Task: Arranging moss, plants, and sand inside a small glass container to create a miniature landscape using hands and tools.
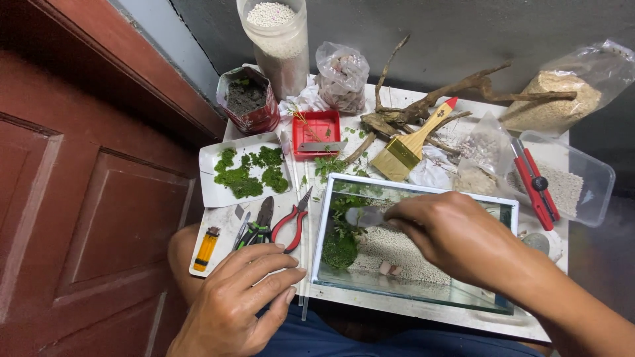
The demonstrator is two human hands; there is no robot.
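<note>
Glass tank (415, 246), our landmark, holds white gravel (397, 254) and a green moss ball (340, 249). Our right hand (456, 231) reaches inside it, fingers pinched on a small tool (367, 215) (blurred, so we cannot tell its kind) above the gravel. Our left hand (241, 297) rests flat and loosely open at the tank's near-left corner, holding nothing. Left of the tank: red pliers (291, 221), yellow lighter (206, 248), tray of moss (245, 170). Behind it: paintbrush (413, 142), driftwood (430, 102).
</note>
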